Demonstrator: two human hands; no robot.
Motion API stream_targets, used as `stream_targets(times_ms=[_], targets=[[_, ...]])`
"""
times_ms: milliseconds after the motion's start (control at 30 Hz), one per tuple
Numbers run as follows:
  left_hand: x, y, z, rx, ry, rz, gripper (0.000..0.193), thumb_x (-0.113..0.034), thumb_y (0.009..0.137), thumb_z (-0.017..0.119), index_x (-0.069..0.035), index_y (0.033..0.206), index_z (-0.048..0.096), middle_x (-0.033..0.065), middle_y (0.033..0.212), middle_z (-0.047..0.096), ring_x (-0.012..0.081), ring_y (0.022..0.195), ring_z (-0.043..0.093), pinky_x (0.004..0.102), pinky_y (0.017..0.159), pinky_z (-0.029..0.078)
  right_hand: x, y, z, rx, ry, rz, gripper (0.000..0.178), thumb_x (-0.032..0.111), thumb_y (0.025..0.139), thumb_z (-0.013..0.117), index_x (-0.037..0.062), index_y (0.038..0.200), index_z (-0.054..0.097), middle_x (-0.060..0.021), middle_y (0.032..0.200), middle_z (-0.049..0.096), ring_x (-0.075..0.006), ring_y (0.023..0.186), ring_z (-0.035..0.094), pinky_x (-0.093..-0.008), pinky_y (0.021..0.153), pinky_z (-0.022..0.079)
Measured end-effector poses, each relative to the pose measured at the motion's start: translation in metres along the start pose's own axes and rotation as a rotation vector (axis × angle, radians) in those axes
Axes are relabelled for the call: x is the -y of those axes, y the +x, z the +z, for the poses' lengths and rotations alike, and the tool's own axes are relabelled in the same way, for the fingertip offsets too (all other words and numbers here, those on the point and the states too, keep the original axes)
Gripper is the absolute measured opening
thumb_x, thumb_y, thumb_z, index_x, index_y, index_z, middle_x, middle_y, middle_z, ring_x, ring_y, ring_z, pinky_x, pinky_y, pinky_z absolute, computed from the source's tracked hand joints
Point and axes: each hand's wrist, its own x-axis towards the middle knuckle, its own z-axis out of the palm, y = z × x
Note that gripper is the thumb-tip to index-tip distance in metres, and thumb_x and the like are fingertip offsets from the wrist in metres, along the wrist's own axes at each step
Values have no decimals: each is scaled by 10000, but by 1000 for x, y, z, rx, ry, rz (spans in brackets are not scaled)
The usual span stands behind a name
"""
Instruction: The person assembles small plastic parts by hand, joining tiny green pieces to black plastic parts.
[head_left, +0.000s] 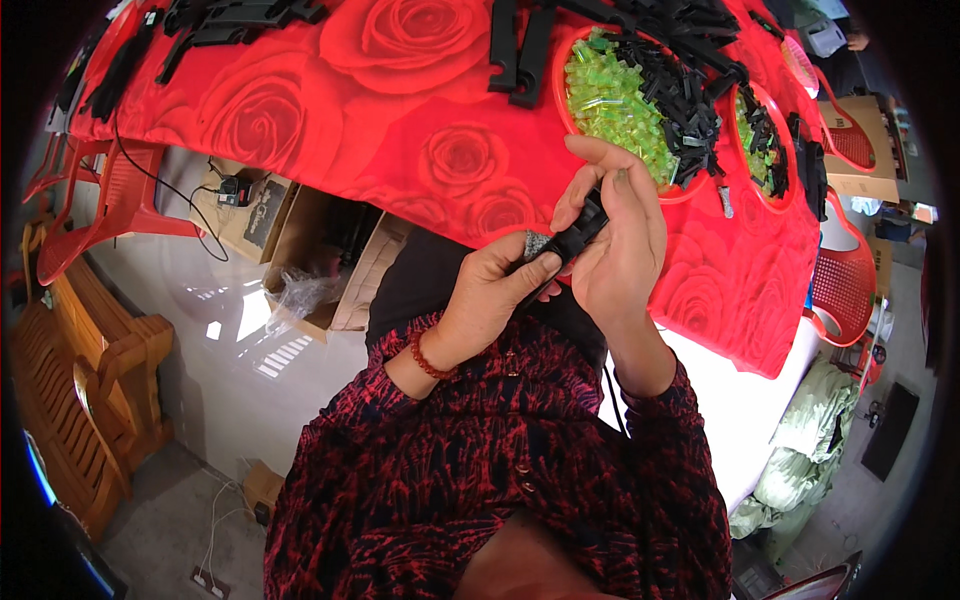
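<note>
A long black plastic part (pixel 578 232) is held at a slant in front of my body, just off the near edge of the table. My left hand (pixel 485 300) is closed round its lower end, the thumb lying along the top. A grey, rough-looking wrap shows at a left finger beside the part. My right hand (pixel 625 255) cups the upper end, with fingers curled over it and the index finger partly stretched out. The underside of the part is hidden by my hands.
On the red rose-patterned tablecloth (pixel 455 155) a red-rimmed basket (pixel 562 85) holds yellow-green clear pieces and small black pieces. A smaller basket (pixel 790 165) beside it holds similar ones. Long black parts (pixel 535 55) lie farther back. Red chairs (pixel 845 285) and an open cardboard box (pixel 300 235) stand around.
</note>
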Motion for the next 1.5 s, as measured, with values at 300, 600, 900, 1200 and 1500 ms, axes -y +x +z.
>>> stream_targets(times_ms=[300,600,900,1200,1500], targets=[[-13,18,-13,91,339,-162,194,-164,1006,599,21,1061,616,23,880,643,97,796,640,237,711,515,-7,14,-24,-195,143,120,325,216,1047,432,-46,1181,570,-51,812,537,-129,680,560,-275,654,481],[-18,15,-19,146,-138,-299,378,-313,1082,390,-5,1273,500,175,1022,677,166,713,669,267,602,537,-3,28,-31,-135,112,177,428,265,1055,422,-96,1264,519,-132,1024,610,-241,929,638,-359,848,514],[-17,12,-20,-73,-89,-195,329,-270,1086,394,-48,1299,512,78,1041,669,129,722,641,248,588,521,6,-18,-29,188,-1276,-428,573,185,707,797,47,1215,573,-200,1439,387,-389,1314,347,-498,1070,248],[-12,3,-4,-176,52,35,252,-197,1094,387,-62,1273,503,-19,1074,572,36,926,518,197,756,462,-6,-31,-13,242,-1394,-332,573,144,667,788,-14,1165,553,-185,1470,343,-377,1338,339,-567,1108,239],[5,-6,-4,-249,137,72,172,-181,1093,402,-57,1160,501,-35,958,484,43,860,438,215,746,419,-17,-38,-9,210,-1381,-365,466,101,659,724,-30,1072,552,-213,1445,369,-370,1338,353,-582,1120,231]])
